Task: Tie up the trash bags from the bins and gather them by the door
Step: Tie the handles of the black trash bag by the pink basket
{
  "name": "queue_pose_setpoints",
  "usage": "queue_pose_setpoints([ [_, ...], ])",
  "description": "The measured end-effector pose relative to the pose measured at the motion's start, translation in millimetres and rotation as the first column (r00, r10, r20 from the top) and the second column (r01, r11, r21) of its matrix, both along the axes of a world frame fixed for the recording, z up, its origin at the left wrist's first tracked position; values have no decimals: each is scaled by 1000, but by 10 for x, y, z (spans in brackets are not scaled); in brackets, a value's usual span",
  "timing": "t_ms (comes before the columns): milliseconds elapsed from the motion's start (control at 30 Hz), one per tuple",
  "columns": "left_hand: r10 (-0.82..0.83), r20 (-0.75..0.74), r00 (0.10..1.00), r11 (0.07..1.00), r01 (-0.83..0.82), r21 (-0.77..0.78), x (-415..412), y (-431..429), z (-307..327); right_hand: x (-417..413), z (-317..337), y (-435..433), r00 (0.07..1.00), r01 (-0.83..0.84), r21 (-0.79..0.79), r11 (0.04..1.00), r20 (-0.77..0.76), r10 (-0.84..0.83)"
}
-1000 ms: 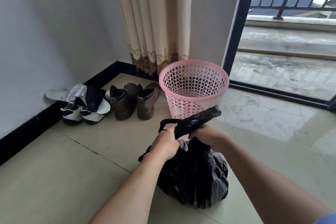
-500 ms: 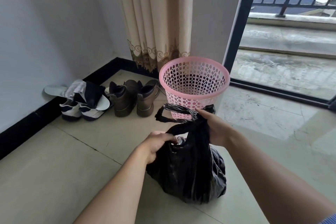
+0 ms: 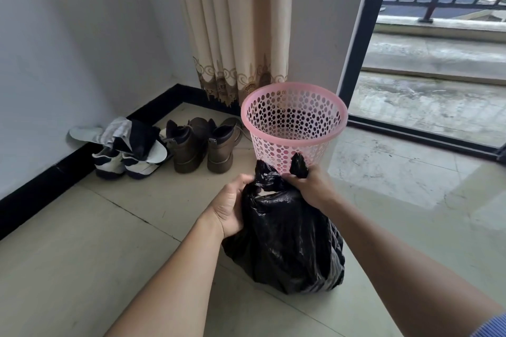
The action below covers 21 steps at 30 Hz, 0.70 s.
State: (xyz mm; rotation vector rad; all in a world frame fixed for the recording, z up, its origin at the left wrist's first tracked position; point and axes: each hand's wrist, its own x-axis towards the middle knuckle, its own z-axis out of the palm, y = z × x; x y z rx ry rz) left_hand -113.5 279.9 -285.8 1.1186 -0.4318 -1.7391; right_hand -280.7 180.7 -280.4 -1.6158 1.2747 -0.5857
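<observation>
A full black trash bag [image 3: 284,243] stands on the tiled floor in front of me. Its neck is bunched into a knot [image 3: 267,182] with two short ends sticking up. My left hand [image 3: 232,205] holds the bag's neck from the left, fingers curled round the plastic. My right hand [image 3: 309,186] grips the right end of the bag, which pokes up above my fist. Just behind the bag stands a pink perforated bin [image 3: 294,128], with no bag in it.
Brown boots [image 3: 202,145] and white-and-navy sneakers [image 3: 126,161] under a heap of cloth sit by the black skirting at the left wall. A beige curtain [image 3: 235,24] hangs behind the bin. A dark-framed glass door [image 3: 358,44] to the balcony is at right.
The long loose handles held up over the bag a second ago have been pulled down into a tight knot at the neck. Both hands have dropped closer to the bag.
</observation>
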Motion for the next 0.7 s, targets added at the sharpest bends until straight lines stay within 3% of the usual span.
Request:
queue_pose_setpoints([
  [167,-35,13,999,999,35,15,31,-3,28,-81,-2,9,996,-58,-14,998,60,59],
  [267,60,204,977,997,-71,44,-7,-31,-37,-89,-14,11,989,-81,-15,997,124,82],
  [333,128,487,864,982,-179,60,-40,-60,-95,-77,-42,-5,980,-60,16,998,190,56],
  [400,141,744,653,963,-265,49,-58,-80,-131,-44,-73,-4,967,-63,77,995,252,41],
  [467,97,899,426,940,-337,58,-70,-63,-149,10,-111,22,965,-98,98,990,252,71],
  [500,106,916,387,919,-390,59,-68,-56,-161,35,-132,35,969,-108,94,990,234,84],
  [533,151,894,422,890,-451,63,-58,-56,-151,55,-150,44,973,-107,93,990,216,85],
  [600,306,735,604,850,-521,74,-22,-74,-115,64,-163,46,980,-61,122,991,197,36],
  [700,325,388,862,919,-385,86,25,-50,13,10,-121,22,963,51,223,973,245,-107],
])
